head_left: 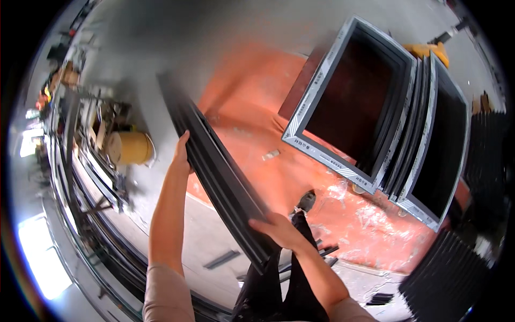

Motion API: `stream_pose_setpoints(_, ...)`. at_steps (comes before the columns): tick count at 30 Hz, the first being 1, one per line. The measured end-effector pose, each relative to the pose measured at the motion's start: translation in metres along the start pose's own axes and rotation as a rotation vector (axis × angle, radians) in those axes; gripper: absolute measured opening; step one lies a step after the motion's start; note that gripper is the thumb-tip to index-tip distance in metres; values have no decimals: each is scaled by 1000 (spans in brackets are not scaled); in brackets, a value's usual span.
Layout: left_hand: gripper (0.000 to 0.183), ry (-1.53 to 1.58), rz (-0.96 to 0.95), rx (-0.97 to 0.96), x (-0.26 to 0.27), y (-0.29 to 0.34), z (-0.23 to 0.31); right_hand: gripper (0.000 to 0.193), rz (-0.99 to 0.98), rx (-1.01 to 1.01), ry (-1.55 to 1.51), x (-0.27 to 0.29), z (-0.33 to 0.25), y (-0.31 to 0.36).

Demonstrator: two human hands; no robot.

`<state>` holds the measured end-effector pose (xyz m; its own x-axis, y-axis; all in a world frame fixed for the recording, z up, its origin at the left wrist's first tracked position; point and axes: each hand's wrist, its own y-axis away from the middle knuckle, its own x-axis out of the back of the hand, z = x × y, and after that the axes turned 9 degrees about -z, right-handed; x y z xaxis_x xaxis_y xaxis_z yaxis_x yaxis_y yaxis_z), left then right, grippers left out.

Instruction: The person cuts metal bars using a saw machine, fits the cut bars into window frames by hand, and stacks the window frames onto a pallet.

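A bundle of long dark grey metal profiles (220, 177) slants across the middle of the head view, its far end blurred at the upper left and its near end by my legs. My left hand (183, 152) grips its left edge about halfway along, fingers partly hidden beneath. Nearer to me, my right hand (276, 229) is closed on the right edge, with the thumb on top. Whether the profiles are one piece or several pressed together, I cannot tell.
Grey-taped window frames (327, 161) stand in a row at the right on an orange-red floor sheet (241, 75). A yellow bucket (129, 148) sits by a cluttered rack at the left. Loose profile offcuts (221, 260) lie near my feet. Dark stacked profiles (445, 273) stand at lower right.
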<state>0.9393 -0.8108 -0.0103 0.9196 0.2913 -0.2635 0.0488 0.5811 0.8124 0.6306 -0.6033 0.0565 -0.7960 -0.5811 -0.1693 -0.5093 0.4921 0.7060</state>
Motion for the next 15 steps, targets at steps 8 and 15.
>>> stream_pose_setpoints(8,64,34,107,13,-1,-22,33,70,26,-31,68,62,-61,6)
stream_pose_setpoints(15,68,101,-36,-65,91,-92,82,78,-26,-108,152,60,-103,3)
